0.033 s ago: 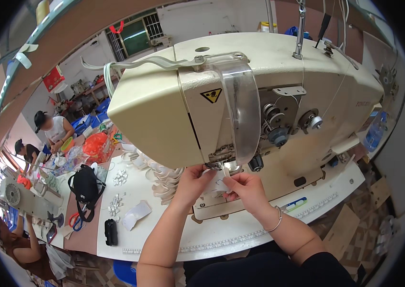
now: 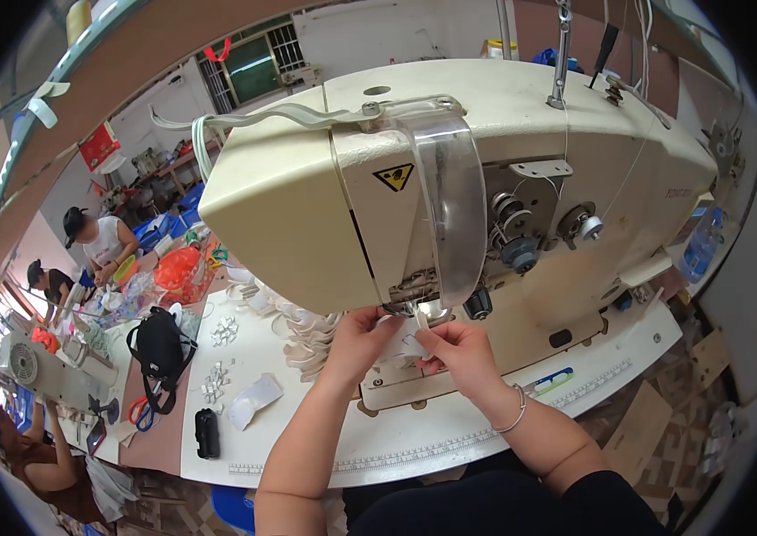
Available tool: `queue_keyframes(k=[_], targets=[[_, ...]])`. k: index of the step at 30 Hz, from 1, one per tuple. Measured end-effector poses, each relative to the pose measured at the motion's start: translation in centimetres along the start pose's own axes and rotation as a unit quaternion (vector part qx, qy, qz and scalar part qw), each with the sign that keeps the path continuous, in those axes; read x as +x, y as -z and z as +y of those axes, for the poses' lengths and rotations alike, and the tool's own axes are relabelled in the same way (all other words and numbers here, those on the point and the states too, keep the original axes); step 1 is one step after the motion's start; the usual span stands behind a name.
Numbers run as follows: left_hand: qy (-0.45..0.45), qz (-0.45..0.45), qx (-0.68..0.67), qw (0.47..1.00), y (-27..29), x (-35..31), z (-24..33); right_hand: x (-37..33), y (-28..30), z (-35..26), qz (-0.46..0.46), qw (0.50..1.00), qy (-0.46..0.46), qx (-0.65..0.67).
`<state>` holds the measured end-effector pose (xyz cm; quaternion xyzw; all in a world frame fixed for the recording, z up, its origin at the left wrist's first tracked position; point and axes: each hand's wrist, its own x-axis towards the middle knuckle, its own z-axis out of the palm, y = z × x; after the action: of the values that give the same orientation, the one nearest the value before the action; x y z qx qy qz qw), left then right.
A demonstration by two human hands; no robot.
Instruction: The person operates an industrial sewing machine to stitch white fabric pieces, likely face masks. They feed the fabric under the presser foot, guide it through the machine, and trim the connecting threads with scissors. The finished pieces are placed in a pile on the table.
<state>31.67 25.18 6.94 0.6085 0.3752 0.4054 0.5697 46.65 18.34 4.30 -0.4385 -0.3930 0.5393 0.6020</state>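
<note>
industrial sewing machine (image 2: 280, 223), left hand (image 2: 361, 344) and right hand (image 2: 463, 353) beneath its head
both pinched one white fabric piece (image 2: 403, 347); stacked off-white pieces (image 2: 309, 338) lay left of the left hand.

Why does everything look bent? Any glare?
Head view: the wide lens bows the front edge of the table, corners black; head view: bright glare beneath the sewing machine, near the right hand; head view: pale streaks on the clear guard.
</note>
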Motion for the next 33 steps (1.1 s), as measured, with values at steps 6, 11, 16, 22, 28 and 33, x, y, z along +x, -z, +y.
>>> queue_keyframes(k=[6, 11, 16, 22, 28, 33], targets=[[0.01, -0.008, -0.018, 1.0, 0.4, 0.3, -0.5, 0.2, -0.3, -0.1, 0.03, 0.999, 0.014, -0.002], [0.01, -0.01, -0.004, 1.0, 0.5, 0.3, -0.3, 0.3, -0.2, 0.1, 0.033, 0.999, 0.009, 0.011], [0.011, -0.006, 0.005, 1.0, 0.4, 0.2, -0.1, 0.2, 0.1, 0.1, 0.021, 1.0, 0.006, 0.005], [-0.023, -0.012, -0.003, 1.0, 0.6, 0.5, -0.5, 0.1, 1.8, 0.2, -0.008, 0.999, 0.035, -0.024], [-0.022, -0.026, -0.013, 0.999, 0.7, 0.7, -0.9, -0.2, 1.7, 0.3, -0.019, 0.999, 0.024, -0.024], [-0.039, -0.037, -0.017, 0.998, 0.7, 0.9, -0.7, -0.8, 2.1, 0.7, -0.029, 0.999, 0.022, -0.027]])
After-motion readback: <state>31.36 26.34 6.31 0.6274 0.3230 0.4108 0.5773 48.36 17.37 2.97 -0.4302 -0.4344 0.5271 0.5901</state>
